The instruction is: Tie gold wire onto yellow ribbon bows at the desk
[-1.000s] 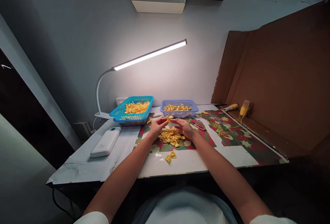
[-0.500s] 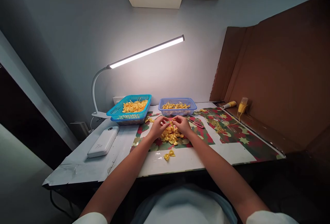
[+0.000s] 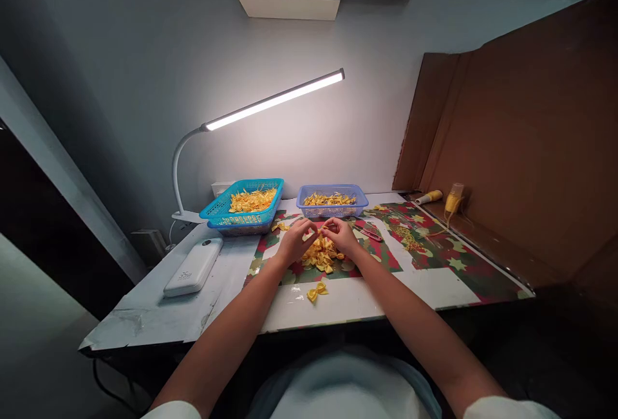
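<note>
My left hand and my right hand meet above a heap of yellow ribbon bows. Both are closed, fingertips pinched around a small piece of yellow ribbon, mostly covered by the fingers. Whether it is a finished bow I cannot tell. One single bow lies apart on the white strip near the table's front edge. Just beyond my right hand rests a pair of pink-handled snips.
A teal basket of yellow ribbon pieces stands back left; a purple basket holds more. A white power bank lies left, below a lit lamp. Yellow thread and a spool are right, by a cardboard panel.
My left hand's fingers have shifted slightly at the pinch, while the right hand stays nearly in place. The bows and baskets have not moved on the table.
</note>
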{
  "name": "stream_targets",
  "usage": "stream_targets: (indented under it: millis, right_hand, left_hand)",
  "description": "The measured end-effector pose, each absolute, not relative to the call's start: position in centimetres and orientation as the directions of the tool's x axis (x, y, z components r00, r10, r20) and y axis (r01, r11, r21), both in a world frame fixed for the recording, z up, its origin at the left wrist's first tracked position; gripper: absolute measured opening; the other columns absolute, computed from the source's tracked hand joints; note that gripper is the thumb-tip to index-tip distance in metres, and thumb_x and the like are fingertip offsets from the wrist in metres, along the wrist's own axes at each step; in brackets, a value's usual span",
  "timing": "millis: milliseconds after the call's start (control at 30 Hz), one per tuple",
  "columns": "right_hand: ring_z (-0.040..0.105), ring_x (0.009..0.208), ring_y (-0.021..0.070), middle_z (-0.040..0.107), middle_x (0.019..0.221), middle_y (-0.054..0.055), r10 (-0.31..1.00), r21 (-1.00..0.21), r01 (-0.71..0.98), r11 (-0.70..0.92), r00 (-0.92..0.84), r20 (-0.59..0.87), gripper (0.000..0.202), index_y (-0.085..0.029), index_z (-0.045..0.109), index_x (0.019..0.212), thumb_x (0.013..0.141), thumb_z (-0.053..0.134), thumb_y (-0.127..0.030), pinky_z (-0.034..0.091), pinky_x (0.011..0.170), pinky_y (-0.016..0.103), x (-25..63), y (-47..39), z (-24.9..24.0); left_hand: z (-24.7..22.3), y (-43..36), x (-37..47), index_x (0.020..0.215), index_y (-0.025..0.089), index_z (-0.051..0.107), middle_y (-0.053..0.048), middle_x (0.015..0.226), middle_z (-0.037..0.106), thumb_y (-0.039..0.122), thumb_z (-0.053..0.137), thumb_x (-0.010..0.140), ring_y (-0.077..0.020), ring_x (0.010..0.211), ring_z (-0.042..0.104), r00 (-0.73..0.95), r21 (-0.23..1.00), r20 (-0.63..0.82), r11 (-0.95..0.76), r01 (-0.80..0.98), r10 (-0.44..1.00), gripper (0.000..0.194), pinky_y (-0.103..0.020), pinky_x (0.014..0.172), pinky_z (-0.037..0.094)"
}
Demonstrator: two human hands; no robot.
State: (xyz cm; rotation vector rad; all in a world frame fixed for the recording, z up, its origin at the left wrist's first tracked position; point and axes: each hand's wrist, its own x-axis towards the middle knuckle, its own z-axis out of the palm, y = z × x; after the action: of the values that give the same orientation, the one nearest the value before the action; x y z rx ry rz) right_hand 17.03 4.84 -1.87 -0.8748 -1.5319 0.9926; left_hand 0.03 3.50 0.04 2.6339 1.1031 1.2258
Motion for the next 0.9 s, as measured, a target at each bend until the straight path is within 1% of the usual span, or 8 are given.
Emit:
stream_targets:
  millis: [67, 133, 233, 300, 367, 433, 667, 900]
  right_hand:
    - [0.060, 0.061, 0.0155, 0.060, 0.064, -0.002, 0.898, -0.900, 0.104, 0.424, -0.176, 0.403, 0.016, -0.021, 0.052, 0.079, 0.072, 0.059, -0.033, 0.046, 0.057, 0.027, 17.1, 4.7, -1.9]
    - [0.060, 0.066, 0.0159, 0.063, 0.071, -0.001, 0.848, -0.810, 0.251, 0.530, -0.186, 0.497, 0.014, -0.021, 0.054, 0.089, 0.078, 0.055, -0.028, 0.046, 0.064, 0.029, 17.4, 4.5, -1.8]
    - [0.059, 0.086, 0.0182, 0.067, 0.094, 0.003, 0.689, -0.486, 0.528, 0.696, -0.305, 0.657, 0.019, -0.023, 0.056, 0.101, 0.083, 0.051, -0.019, 0.040, 0.079, 0.032, 17.9, 4.0, -1.3]
    - [0.055, 0.094, 0.0192, 0.066, 0.103, 0.004, 0.613, -0.261, 0.637, 0.725, -0.423, 0.667, 0.018, -0.023, 0.060, 0.097, 0.084, 0.050, -0.014, 0.034, 0.081, 0.033, 18.3, 3.9, -1.0]
    - [0.053, 0.091, 0.0190, 0.066, 0.099, 0.005, 0.591, -0.115, 0.694, 0.711, -0.500, 0.633, 0.016, -0.021, 0.061, 0.089, 0.086, 0.048, -0.013, 0.031, 0.078, 0.032, 18.4, 3.8, -0.7]
    - [0.052, 0.085, 0.0185, 0.066, 0.091, 0.005, 0.600, -0.041, 0.730, 0.682, -0.526, 0.603, 0.015, -0.020, 0.061, 0.083, 0.087, 0.049, -0.014, 0.029, 0.076, 0.032, 18.5, 3.9, -0.5]
    - [0.050, 0.088, 0.0214, 0.066, 0.089, 0.005, 0.675, -0.075, 0.787, 0.612, -0.471, 0.568, 0.008, -0.020, 0.059, 0.083, 0.087, 0.052, -0.019, 0.029, 0.077, 0.034, 18.2, 4.0, -0.7]
    - [0.049, 0.086, 0.0202, 0.059, 0.091, 0.006, 0.768, -0.326, 0.734, 0.596, -0.402, 0.498, 0.015, -0.020, 0.049, 0.088, 0.094, 0.035, -0.022, 0.036, 0.077, 0.032, 18.2, 4.5, -1.6]
  left_hand:
    - [-0.1, 3.7, 0.0, 0.081, 0.019, 0.054, -0.003, 0.081, 0.057, 0.026, 0.050, 0.087, -0.0162, 0.075, 0.051, 0.447, 0.307, 0.637, -0.738, 0.601, 0.628, 0.010, -0.027, 0.068, 0.042]
    - [-0.3, 3.9, -0.1, 0.081, 0.018, 0.053, -0.003, 0.083, 0.057, 0.025, 0.049, 0.088, -0.0169, 0.077, 0.052, 0.461, 0.291, 0.614, -0.727, 0.622, 0.641, 0.010, -0.028, 0.069, 0.042]
    - [-0.2, 4.0, -0.2, 0.082, 0.018, 0.054, -0.005, 0.086, 0.058, 0.021, 0.049, 0.088, -0.0193, 0.083, 0.053, 0.496, 0.217, 0.583, -0.712, 0.668, 0.643, 0.008, -0.030, 0.073, 0.042]
    - [0.0, 3.9, -0.2, 0.083, 0.018, 0.054, -0.005, 0.086, 0.059, 0.020, 0.049, 0.087, -0.0203, 0.084, 0.053, 0.519, 0.166, 0.567, -0.705, 0.690, 0.640, 0.007, -0.031, 0.074, 0.042]
    - [0.2, 3.8, -0.1, 0.083, 0.019, 0.055, -0.004, 0.085, 0.059, 0.019, 0.050, 0.087, -0.0203, 0.083, 0.053, 0.536, 0.134, 0.553, -0.703, 0.698, 0.637, 0.006, -0.031, 0.073, 0.041]
    - [0.4, 3.6, 0.0, 0.083, 0.019, 0.055, -0.004, 0.084, 0.059, 0.020, 0.050, 0.087, -0.0202, 0.082, 0.053, 0.549, 0.116, 0.544, -0.704, 0.700, 0.635, 0.007, -0.031, 0.073, 0.041]
    - [0.4, 3.6, 0.0, 0.081, 0.019, 0.054, -0.004, 0.084, 0.059, 0.017, 0.050, 0.086, -0.0205, 0.083, 0.053, 0.565, 0.125, 0.533, -0.719, 0.684, 0.630, 0.007, -0.032, 0.074, 0.041]
    - [-0.4, 4.4, 0.0, 0.078, 0.019, 0.049, -0.002, 0.079, 0.056, 0.020, 0.047, 0.086, -0.0161, 0.074, 0.051, 0.411, 0.455, 0.555, -0.677, 0.578, 0.723, 0.008, -0.028, 0.069, 0.041]
